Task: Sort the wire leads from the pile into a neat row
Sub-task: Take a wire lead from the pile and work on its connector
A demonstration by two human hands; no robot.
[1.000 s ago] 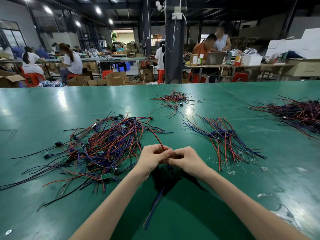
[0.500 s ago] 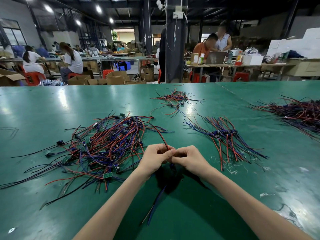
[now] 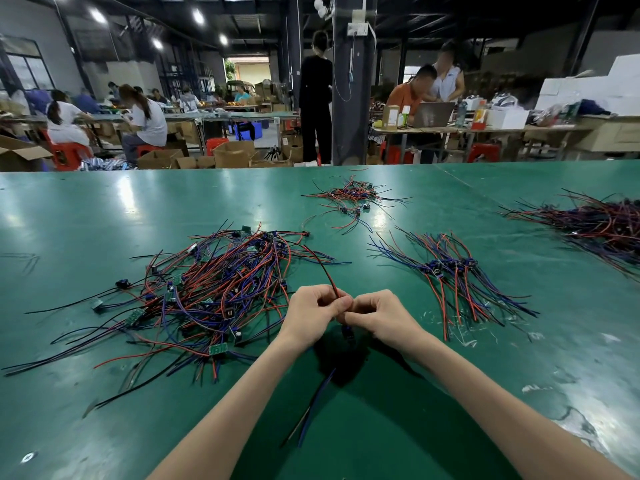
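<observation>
Tabletop; pinched lead runs near-to-far.

My left hand and right hand meet knuckle to knuckle above the green worktop, both pinching one wire lead. Its red strand arcs up and away toward the tangled pile on my left, while blue and black strands trail back between my forearms. To my right lies a fanned row of leads. A small heap sits farther off, and another heap lies at the far right.
</observation>
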